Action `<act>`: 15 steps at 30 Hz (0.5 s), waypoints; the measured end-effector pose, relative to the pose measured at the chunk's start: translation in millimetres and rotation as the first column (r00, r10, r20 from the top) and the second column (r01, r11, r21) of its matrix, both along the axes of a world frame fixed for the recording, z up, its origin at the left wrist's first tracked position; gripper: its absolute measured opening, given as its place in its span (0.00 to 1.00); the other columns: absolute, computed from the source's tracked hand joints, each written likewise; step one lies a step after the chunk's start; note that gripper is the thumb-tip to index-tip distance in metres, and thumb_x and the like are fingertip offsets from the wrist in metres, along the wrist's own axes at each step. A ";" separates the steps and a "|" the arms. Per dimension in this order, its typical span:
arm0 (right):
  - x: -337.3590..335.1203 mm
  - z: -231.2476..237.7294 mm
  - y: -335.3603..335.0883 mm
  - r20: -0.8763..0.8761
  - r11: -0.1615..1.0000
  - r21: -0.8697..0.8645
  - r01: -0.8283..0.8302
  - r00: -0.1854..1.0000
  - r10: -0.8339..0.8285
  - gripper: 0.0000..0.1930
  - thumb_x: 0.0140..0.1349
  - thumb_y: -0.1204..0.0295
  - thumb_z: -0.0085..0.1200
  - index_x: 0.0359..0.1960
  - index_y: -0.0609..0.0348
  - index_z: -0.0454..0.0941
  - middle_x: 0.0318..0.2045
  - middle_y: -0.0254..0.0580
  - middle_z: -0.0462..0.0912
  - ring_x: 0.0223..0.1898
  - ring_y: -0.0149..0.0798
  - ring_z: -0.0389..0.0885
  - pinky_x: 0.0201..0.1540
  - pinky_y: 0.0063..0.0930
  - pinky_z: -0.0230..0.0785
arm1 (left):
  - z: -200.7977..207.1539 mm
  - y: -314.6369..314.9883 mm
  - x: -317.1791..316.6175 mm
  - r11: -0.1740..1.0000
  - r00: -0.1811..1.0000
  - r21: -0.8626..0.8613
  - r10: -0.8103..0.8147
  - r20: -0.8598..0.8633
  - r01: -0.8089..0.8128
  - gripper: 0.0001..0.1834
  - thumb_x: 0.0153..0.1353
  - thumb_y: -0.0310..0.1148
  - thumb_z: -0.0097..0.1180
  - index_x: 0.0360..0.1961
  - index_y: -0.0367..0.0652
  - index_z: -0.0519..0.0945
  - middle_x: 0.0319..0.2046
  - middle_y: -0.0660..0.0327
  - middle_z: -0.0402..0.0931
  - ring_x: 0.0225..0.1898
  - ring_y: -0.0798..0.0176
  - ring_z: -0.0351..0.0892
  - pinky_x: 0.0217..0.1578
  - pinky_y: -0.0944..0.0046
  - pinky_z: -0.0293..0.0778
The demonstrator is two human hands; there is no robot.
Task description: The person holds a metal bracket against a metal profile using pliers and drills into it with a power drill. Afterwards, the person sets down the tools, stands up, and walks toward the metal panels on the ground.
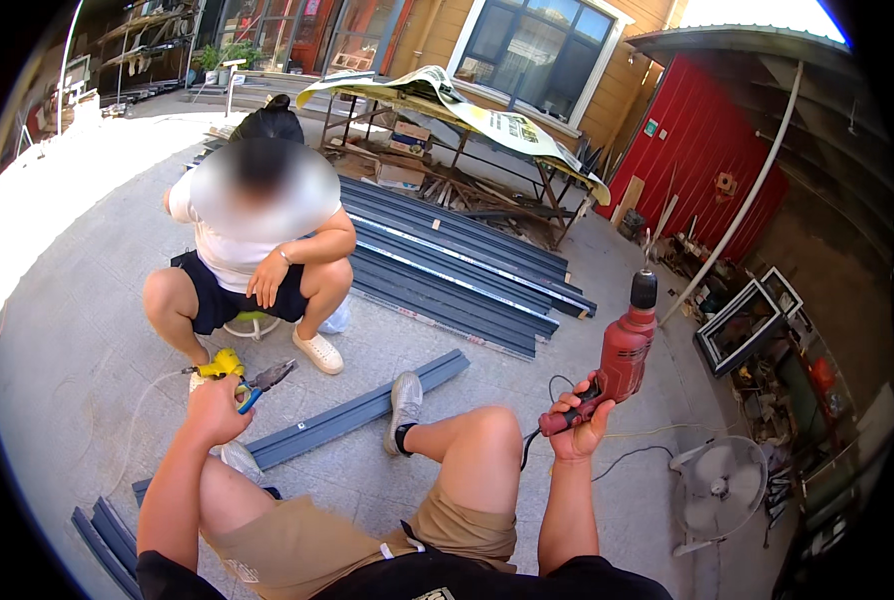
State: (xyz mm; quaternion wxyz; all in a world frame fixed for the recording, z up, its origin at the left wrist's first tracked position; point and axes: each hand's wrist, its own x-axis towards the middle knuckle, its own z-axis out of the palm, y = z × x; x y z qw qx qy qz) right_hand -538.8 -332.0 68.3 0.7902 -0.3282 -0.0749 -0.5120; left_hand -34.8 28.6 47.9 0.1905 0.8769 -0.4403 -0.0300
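My right hand [574, 425] grips a red corded electric drill [622, 360] by its handle. The drill is raised, its black chuck and thin bit pointing up. In my left hand [217, 408] is a pair of pliers [272, 376] with blue and yellow handles, dark jaws aimed to the right. Just above that hand, apparently touching it, is a yellow tool [225, 364] with a thin pale line running from it; whether my fingers also hold it is hidden. Between my feet a long dark grey metal profile [367, 405] lies on the paving.
Facing me, a person [257, 230] sits on a low green stool. Behind, several long grey profiles [447, 270] lie side by side. A sheet-covered rack [467, 120] stands farther back. At the right are a floor fan [719, 485], window frames [742, 330] and cables; more profiles [107, 545] lie lower left.
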 end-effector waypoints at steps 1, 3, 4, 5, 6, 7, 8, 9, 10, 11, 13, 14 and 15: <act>5.2 7.1 -1.4 -0.039 0.996 -0.083 0.026 0.999 -0.029 0.40 0.68 0.45 0.69 0.77 0.44 0.70 0.57 0.39 0.87 0.44 0.33 0.84 0.51 0.32 0.79 | 6.3 3.1 -0.6 1.000 1.000 0.026 0.014 -0.018 -0.014 0.18 0.53 0.40 0.74 0.38 0.42 0.83 0.34 0.50 0.88 0.40 0.39 0.88 0.43 0.43 0.81; 13.5 22.8 -6.3 -0.051 0.983 -0.177 -0.053 0.998 0.044 0.45 0.66 0.42 0.70 0.79 0.47 0.66 0.56 0.43 0.86 0.46 0.40 0.85 0.51 0.39 0.81 | -1.4 14.5 10.9 0.999 1.000 0.038 0.005 -0.027 -0.004 0.19 0.52 0.42 0.75 0.36 0.41 0.82 0.34 0.48 0.87 0.41 0.38 0.87 0.44 0.42 0.81; 8.9 32.3 -13.6 -0.050 0.963 -0.236 -0.132 0.991 0.124 0.46 0.63 0.40 0.71 0.77 0.48 0.69 0.53 0.43 0.87 0.44 0.41 0.86 0.48 0.39 0.81 | -4.6 16.2 18.1 0.999 0.999 0.046 -0.016 -0.037 0.018 0.20 0.50 0.43 0.75 0.34 0.41 0.82 0.34 0.46 0.86 0.41 0.37 0.86 0.44 0.42 0.80; 4.8 37.0 -21.3 -0.109 0.936 -0.330 -0.125 0.990 0.093 0.47 0.63 0.39 0.71 0.78 0.48 0.69 0.52 0.41 0.87 0.41 0.38 0.84 0.47 0.36 0.80 | -3.2 17.9 23.6 0.995 0.998 0.101 -0.020 -0.058 0.025 0.22 0.49 0.47 0.76 0.33 0.41 0.82 0.34 0.46 0.86 0.41 0.37 0.86 0.44 0.42 0.80; 0.4 40.4 -29.6 -0.163 0.898 -0.422 -0.121 0.985 0.056 0.48 0.63 0.38 0.71 0.79 0.48 0.69 0.52 0.39 0.88 0.38 0.34 0.83 0.46 0.33 0.79 | -8.0 17.1 32.2 0.996 0.998 0.089 -0.015 -0.058 0.020 0.22 0.49 0.47 0.76 0.33 0.41 0.82 0.34 0.46 0.86 0.41 0.37 0.86 0.44 0.42 0.80; -0.5 41.5 -41.2 -0.199 0.843 -0.531 -0.085 0.980 -0.027 0.47 0.58 0.41 0.76 0.73 0.55 0.75 0.52 0.39 0.88 0.41 0.35 0.85 0.48 0.37 0.81 | -15.3 21.1 41.3 0.986 0.998 0.166 -0.017 -0.064 0.027 0.23 0.49 0.48 0.76 0.34 0.41 0.83 0.35 0.45 0.87 0.41 0.37 0.86 0.44 0.42 0.80; 11.3 55.8 -36.8 -0.196 0.842 -0.531 -0.099 0.981 -0.009 0.47 0.58 0.41 0.76 0.73 0.55 0.75 0.52 0.39 0.88 0.41 0.35 0.85 0.48 0.37 0.81 | -22.4 30.7 51.0 0.968 0.997 0.249 -0.011 -0.070 0.028 0.24 0.49 0.50 0.76 0.34 0.41 0.84 0.35 0.44 0.87 0.40 0.37 0.86 0.44 0.41 0.81; 25.9 79.2 -22.5 -0.316 0.851 -0.517 -0.088 0.944 -0.095 0.45 0.55 0.46 0.80 0.70 0.57 0.77 0.53 0.41 0.88 0.42 0.37 0.87 0.48 0.39 0.82 | -32.6 44.0 59.0 0.962 0.997 0.272 0.020 -0.081 0.003 0.25 0.49 0.52 0.76 0.36 0.41 0.85 0.36 0.43 0.87 0.41 0.37 0.87 0.43 0.41 0.81; 34.3 93.7 -14.9 -0.432 0.855 -0.515 -0.063 0.881 -0.195 0.43 0.53 0.51 0.83 0.66 0.59 0.80 0.55 0.42 0.88 0.43 0.39 0.89 0.47 0.41 0.83 | -45.2 50.1 63.3 0.963 0.996 0.269 0.031 -0.080 -0.008 0.25 0.49 0.52 0.76 0.36 0.41 0.85 0.36 0.43 0.87 0.41 0.37 0.87 0.43 0.41 0.81; 40.3 84.3 -24.3 -0.428 0.934 -0.342 0.105 0.867 -0.254 0.37 0.52 0.62 0.85 0.62 0.65 0.82 0.56 0.48 0.89 0.48 0.42 0.92 0.48 0.41 0.87 | -58.5 51.7 67.5 0.966 0.991 0.255 0.071 -0.116 -0.039 0.26 0.49 0.52 0.76 0.37 0.41 0.86 0.37 0.43 0.88 0.41 0.37 0.87 0.44 0.41 0.81; 49.9 88.2 -30.5 -0.554 0.903 -0.422 -0.084 0.812 -0.184 0.36 0.51 0.68 0.85 0.61 0.67 0.83 0.56 0.46 0.89 0.50 0.41 0.91 0.50 0.38 0.86 | -88.5 54.6 75.0 0.961 0.974 0.258 0.148 -0.173 -0.101 0.27 0.49 0.53 0.76 0.38 0.40 0.86 0.38 0.42 0.88 0.42 0.37 0.88 0.45 0.42 0.81; 56.7 93.8 -31.0 -0.671 0.843 -0.468 -0.267 0.727 -0.143 0.34 0.50 0.74 0.85 0.60 0.68 0.83 0.55 0.45 0.89 0.51 0.39 0.90 0.51 0.35 0.85 | -104.1 53.5 77.5 0.962 0.973 0.250 0.153 -0.173 -0.107 0.27 0.49 0.53 0.76 0.38 0.40 0.86 0.38 0.42 0.88 0.42 0.37 0.88 0.45 0.42 0.81; 61.0 85.3 -44.4 -0.783 0.853 -0.407 -0.327 0.606 -0.141 0.34 0.52 0.77 0.83 0.62 0.68 0.83 0.53 0.42 0.90 0.53 0.35 0.87 0.56 0.34 0.81 | -119.7 52.7 79.4 0.963 0.963 0.248 0.163 -0.213 -0.108 0.28 0.49 0.55 0.77 0.38 0.41 0.86 0.38 0.43 0.88 0.42 0.37 0.88 0.46 0.43 0.82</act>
